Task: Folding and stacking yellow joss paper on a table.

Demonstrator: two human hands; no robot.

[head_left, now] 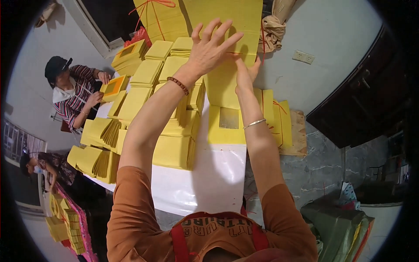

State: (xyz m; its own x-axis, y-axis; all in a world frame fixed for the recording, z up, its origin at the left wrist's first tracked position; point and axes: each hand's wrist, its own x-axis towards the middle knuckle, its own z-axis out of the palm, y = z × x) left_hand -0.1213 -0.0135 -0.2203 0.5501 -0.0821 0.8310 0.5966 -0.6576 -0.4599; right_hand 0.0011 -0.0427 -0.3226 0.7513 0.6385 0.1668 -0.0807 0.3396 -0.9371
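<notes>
Both my arms reach forward over a white-covered table to a tall yellow sheet (224,19), which looks like thin card standing at the far end. My left hand (210,49) is in front of its lower part, fingers spread and holding nothing. To its right, my right hand (247,74) is by the sheet's lower right edge, thumb and fingers apart. Beneath the right wrist lies a yellow panel with a greyish square (228,118). Several stacks of folded yellow paper (173,150) fill the table to the left of my hands.
At left, a person in a striped top (77,89) handles a yellow piece with an orange border (114,87). Another person (52,168) bends near more yellow stacks (72,227). Red-tied yellow bundles (281,122) lie on a wooden board (299,135). A dark door (358,91) stands right.
</notes>
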